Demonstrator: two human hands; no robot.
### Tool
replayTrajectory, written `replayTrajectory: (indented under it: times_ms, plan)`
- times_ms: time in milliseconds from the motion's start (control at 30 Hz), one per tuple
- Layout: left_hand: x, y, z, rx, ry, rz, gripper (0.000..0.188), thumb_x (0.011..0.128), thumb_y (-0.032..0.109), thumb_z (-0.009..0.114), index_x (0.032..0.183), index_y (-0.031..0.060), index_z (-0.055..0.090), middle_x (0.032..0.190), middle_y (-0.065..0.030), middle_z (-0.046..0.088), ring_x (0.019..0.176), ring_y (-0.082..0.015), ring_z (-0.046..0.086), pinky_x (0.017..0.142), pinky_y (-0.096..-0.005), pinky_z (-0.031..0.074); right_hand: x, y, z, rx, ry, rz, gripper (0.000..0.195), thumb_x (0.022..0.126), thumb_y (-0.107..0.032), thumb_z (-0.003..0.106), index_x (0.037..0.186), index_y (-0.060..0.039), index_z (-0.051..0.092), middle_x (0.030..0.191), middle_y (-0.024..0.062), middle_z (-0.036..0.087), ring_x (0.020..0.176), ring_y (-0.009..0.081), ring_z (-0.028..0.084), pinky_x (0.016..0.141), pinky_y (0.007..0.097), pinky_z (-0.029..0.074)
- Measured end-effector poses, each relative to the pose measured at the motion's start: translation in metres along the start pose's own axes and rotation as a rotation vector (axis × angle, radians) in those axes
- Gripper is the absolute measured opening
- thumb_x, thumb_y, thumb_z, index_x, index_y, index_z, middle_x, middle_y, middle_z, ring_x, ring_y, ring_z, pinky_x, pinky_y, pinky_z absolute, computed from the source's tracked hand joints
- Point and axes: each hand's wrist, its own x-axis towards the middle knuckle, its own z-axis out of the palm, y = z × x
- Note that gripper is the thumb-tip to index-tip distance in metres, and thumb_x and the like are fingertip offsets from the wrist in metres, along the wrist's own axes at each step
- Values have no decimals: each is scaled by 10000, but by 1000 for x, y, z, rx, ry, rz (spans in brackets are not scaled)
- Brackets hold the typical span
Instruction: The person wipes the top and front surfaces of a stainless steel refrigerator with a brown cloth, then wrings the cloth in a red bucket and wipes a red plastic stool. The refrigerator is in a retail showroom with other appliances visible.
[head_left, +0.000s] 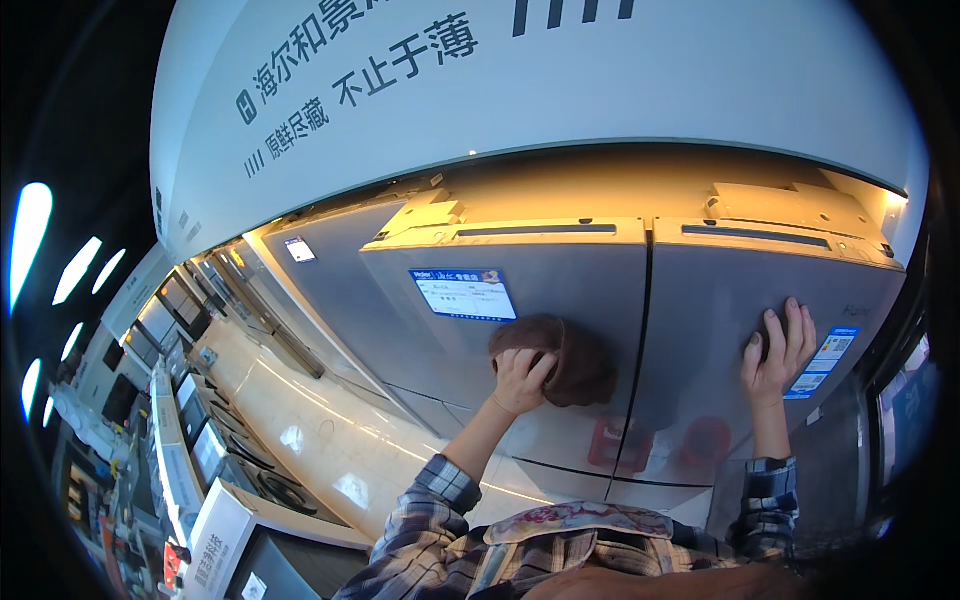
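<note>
A grey double-door refrigerator (697, 292) stands upright before me. My left hand (523, 379) grips a bunched dark brown cloth (581, 364) against the left door, just below a blue-and-white price card (463, 295) that bears writing. On the right door, my right hand (778, 349) rests with fingers spread and holds nothing. A blue-and-white energy label (823, 364) is stuck beside that hand. The narrow dark gap (642, 315) between the doors runs between my hands.
A white sign panel (525, 90) with large writing overhangs the refrigerator top. More refrigerators (259, 311) line the wall at the left. Across the shiny tiled floor (300, 420) stands a row of display appliances (217, 442). A dark glass-like panel (911, 405) is at the far right.
</note>
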Motion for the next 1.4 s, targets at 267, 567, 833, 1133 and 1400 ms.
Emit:
replayTrajectory:
  times_ms: [267, 567, 833, 1133, 1400]
  plan:
    - [11, -10, 25, -21, 1, -1, 500, 705, 203, 706, 1200, 144, 660, 1208, -102, 537, 1078, -342, 498, 934, -475, 390, 1, 12, 24, 0, 29, -12, 307, 918, -146, 585, 1195, -46, 672, 1419, 179, 561, 1322, 389, 451, 1099, 521, 360]
    - [33, -27, 53, -27, -30, 30, 644, 663, 179, 764, 1283, 138, 594, 1223, -111, 516, 1104, -350, 476, 939, -484, 390, -1, 25, 61, -34, 10, 9, 325, 919, -159, 574, 1231, -85, 627, 1423, 150, 546, 1326, 363, 448, 1113, 507, 341]
    - [64, -41, 66, 41, -75, 81, 740, 594, 290, 856, 1262, 134, 579, 1217, -112, 499, 1116, -337, 485, 944, -497, 400, 3, 35, 100, -26, 86, 19, 353, 900, -159, 596, 1251, -125, 621, 1438, 108, 534, 1347, 318, 453, 1134, 478, 329]
    - [76, -46, 78, 38, -139, 45, 700, 626, 324, 842, 1250, 148, 578, 1226, -90, 513, 1136, -320, 492, 932, -502, 408, 2, 44, 116, -19, 67, 24, 375, 894, -157, 594, 1267, -136, 621, 1458, 92, 521, 1363, 310, 445, 1150, 470, 302]
    - [87, -41, 77, 39, -160, -7, 692, 606, 299, 873, 1214, 101, 606, 1223, -138, 519, 1117, -367, 514, 968, -478, 443, 2, 49, 127, -46, 61, 10, 378, 906, -185, 572, 1279, -142, 616, 1464, 89, 516, 1372, 307, 419, 1144, 459, 308]
